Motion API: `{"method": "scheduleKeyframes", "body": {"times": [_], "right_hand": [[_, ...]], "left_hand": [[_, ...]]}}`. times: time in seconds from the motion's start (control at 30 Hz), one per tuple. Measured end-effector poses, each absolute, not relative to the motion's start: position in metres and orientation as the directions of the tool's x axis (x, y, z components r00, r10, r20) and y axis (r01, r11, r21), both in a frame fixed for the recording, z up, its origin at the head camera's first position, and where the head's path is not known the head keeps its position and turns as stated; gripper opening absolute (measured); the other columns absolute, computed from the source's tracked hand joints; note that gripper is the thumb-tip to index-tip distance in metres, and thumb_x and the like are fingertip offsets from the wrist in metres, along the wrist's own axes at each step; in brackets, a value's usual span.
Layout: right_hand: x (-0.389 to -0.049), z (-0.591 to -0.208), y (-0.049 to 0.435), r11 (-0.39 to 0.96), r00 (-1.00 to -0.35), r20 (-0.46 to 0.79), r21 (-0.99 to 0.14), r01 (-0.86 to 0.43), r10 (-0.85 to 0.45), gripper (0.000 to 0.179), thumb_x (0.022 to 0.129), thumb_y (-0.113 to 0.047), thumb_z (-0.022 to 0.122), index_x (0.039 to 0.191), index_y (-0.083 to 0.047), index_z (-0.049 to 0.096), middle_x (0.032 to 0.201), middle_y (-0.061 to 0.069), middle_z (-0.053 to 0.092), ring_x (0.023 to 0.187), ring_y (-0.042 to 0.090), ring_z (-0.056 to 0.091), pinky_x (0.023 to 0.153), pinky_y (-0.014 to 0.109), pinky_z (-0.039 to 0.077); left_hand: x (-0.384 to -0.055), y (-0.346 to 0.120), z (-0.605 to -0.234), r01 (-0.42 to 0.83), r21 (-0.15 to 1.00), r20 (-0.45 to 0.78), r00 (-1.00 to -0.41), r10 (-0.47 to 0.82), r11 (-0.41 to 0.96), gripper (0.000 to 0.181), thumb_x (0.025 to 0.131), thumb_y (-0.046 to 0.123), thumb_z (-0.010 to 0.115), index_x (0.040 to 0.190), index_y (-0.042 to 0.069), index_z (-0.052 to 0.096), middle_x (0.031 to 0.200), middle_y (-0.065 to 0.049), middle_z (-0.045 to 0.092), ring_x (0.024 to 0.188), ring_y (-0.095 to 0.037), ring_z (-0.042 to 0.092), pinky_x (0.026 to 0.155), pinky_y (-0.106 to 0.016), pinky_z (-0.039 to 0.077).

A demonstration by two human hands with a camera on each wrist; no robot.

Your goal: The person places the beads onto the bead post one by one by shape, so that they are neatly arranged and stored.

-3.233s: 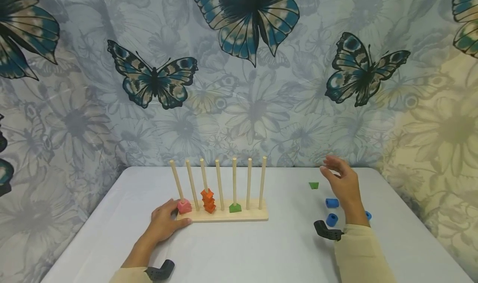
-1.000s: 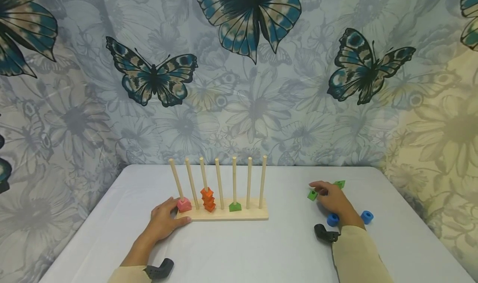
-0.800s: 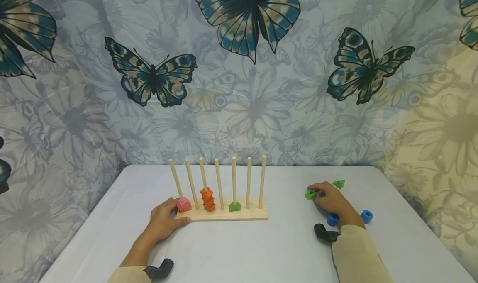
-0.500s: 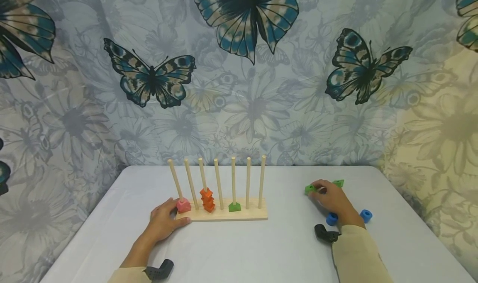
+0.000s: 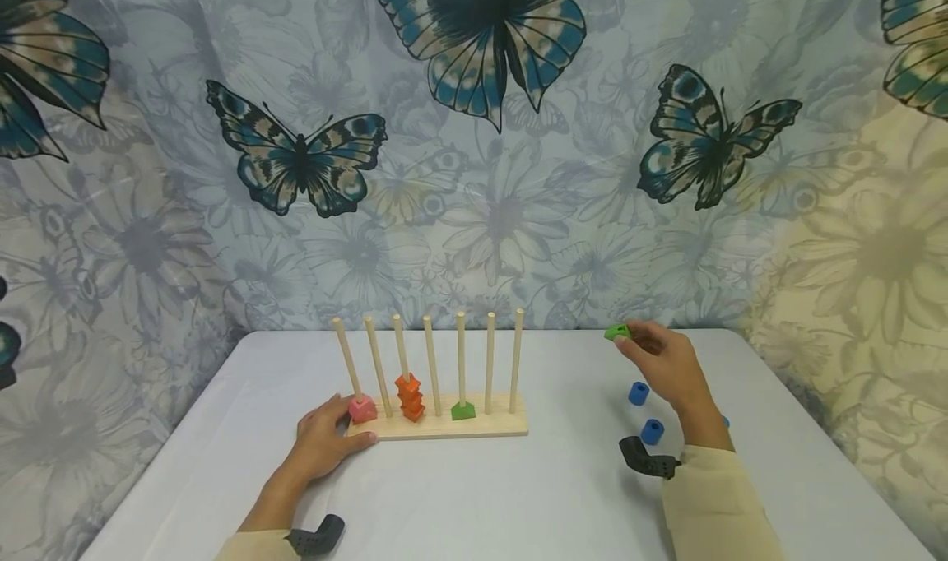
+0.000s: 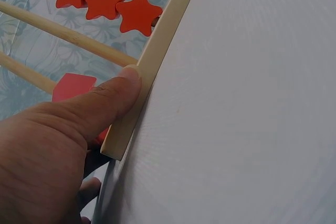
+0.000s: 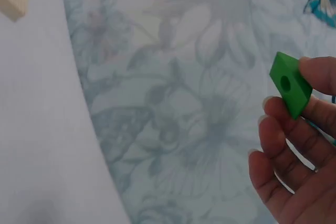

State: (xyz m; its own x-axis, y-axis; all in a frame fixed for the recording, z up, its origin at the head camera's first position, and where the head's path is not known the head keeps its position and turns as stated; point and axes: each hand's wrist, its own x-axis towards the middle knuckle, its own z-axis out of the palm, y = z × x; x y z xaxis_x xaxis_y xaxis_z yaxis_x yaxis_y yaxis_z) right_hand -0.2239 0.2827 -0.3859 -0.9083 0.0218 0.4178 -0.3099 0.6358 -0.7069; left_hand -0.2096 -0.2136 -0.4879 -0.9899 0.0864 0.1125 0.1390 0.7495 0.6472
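My left hand [image 5: 326,442] grips the left end of a wooden peg board [image 5: 444,428], with the thumb pressed on the front edge of its base. Most of its fingers are hidden behind that end. A pink block [image 5: 363,409] sits on the leftmost peg, and orange star beads [image 5: 411,398] are stacked on another. Farther right on the board, a green block [image 5: 462,411] lies at the foot of a peg. Raised above the table's far right, my right hand [image 5: 670,368] pinches a green trapezoid block with a hole [image 7: 291,85] between thumb and fingers.
Blue cylinder beads [image 5: 638,393] lie on the white table [image 5: 481,503] below my right hand, one partly hidden by the wrist. A butterfly-print cloth [image 5: 511,240] hangs behind the table. Black cameras [image 5: 648,458] project from both wrists.
My right hand took hold of a green block on the table and has lifted it up. A second green block is now out of sight. My left hand stays on the board.
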Motion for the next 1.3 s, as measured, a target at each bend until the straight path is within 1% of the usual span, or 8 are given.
{"method": "scheduleKeyframes", "body": {"times": [0.07,0.23,0.3,0.5,0.67,0.83,1.1,1.3], "right_hand": [[-0.219,-0.377,0.276,0.623,-0.898,0.439,-0.706,-0.337,0.013,0.042,0.096,-0.028,0.063,0.122,0.005,0.061,0.107,0.018,0.066,0.099,0.034,0.064,0.075,0.014,0.046],[-0.209,-0.353,0.258,0.555,-0.84,0.542,-0.691,-0.463,-0.027,0.03,0.094,-0.018,0.065,0.116,0.004,0.064,0.102,0.014,0.067,0.092,0.008,0.063,0.078,0.012,0.047],[-0.206,-0.344,0.249,0.508,-0.813,0.58,-0.687,-0.52,-0.049,0.026,0.094,-0.012,0.065,0.115,0.003,0.065,0.099,0.013,0.067,0.089,0.002,0.062,0.079,0.014,0.048],[-0.202,-0.321,0.22,0.385,-0.765,0.633,-0.682,-0.622,-0.114,0.023,0.092,-0.004,0.064,0.115,0.002,0.065,0.099,0.012,0.067,0.089,0.01,0.064,0.078,0.018,0.051],[-0.203,-0.306,0.197,0.326,-0.729,0.672,-0.665,-0.672,-0.133,0.024,0.091,0.0,0.064,0.115,0.004,0.066,0.098,0.013,0.067,0.088,0.011,0.064,0.075,0.02,0.052],[-0.209,-0.298,0.177,0.294,-0.696,0.696,-0.638,-0.712,-0.177,0.024,0.09,0.003,0.064,0.114,0.007,0.064,0.096,0.014,0.067,0.088,0.017,0.066,0.078,0.023,0.053],[-0.213,-0.298,0.147,0.288,-0.744,0.625,-0.686,-0.668,-0.236,0.027,0.093,-0.004,0.064,0.118,0.005,0.062,0.098,0.012,0.068,0.089,0.023,0.067,0.078,0.029,0.054],[-0.219,-0.303,0.126,0.247,-0.749,0.619,-0.707,-0.663,-0.238,0.028,0.092,-0.001,0.064,0.118,0.007,0.062,0.099,0.014,0.066,0.09,0.025,0.066,0.079,0.031,0.054]], "left_hand": [[-0.209,-0.213,-0.489,0.136,0.647,0.11,-0.99,0.085,0.75,0.074,0.075,0.037,0.083,0.132,-0.002,0.055,0.137,-0.026,0.048,0.137,-0.043,0.027,0.109,-0.057,0.009],[-0.209,-0.214,-0.489,0.142,0.65,0.115,-0.989,0.088,0.747,0.074,0.075,0.037,0.083,0.132,-0.001,0.056,0.137,-0.026,0.048,0.137,-0.043,0.028,0.108,-0.057,0.01],[-0.209,-0.214,-0.49,0.154,0.647,0.127,-0.988,0.093,0.747,0.073,0.075,0.037,0.082,0.132,-0.001,0.056,0.137,-0.025,0.049,0.136,-0.043,0.028,0.108,-0.057,0.01],[-0.209,-0.215,-0.49,0.18,0.644,0.156,-0.982,0.102,0.744,0.071,0.075,0.037,0.083,0.13,-0.001,0.058,0.134,-0.025,0.052,0.135,-0.044,0.03,0.106,-0.058,0.012],[-0.21,-0.214,-0.491,0.186,0.645,0.162,-0.981,0.106,0.741,0.07,0.075,0.037,0.083,0.129,-0.001,0.058,0.134,-0.025,0.052,0.135,-0.044,0.03,0.106,-0.057,0.012],[-0.21,-0.213,-0.491,0.186,0.639,0.163,-0.981,0.104,0.746,0.07,0.075,0.037,0.083,0.129,-0.001,0.058,0.134,-0.025,0.052,0.135,-0.044,0.03,0.106,-0.058,0.012],[-0.209,-0.212,-0.49,0.172,0.637,0.149,-0.984,0.099,0.752,0.071,0.075,0.036,0.082,0.13,-0.001,0.057,0.135,-0.025,0.051,0.136,-0.044,0.029,0.107,-0.058,0.012],[-0.208,-0.213,-0.488,0.158,0.637,0.128,-0.987,0.099,0.755,0.073,0.076,0.038,0.082,0.132,-0.001,0.056,0.137,-0.026,0.049,0.136,-0.044,0.028,0.107,-0.058,0.011]]}}
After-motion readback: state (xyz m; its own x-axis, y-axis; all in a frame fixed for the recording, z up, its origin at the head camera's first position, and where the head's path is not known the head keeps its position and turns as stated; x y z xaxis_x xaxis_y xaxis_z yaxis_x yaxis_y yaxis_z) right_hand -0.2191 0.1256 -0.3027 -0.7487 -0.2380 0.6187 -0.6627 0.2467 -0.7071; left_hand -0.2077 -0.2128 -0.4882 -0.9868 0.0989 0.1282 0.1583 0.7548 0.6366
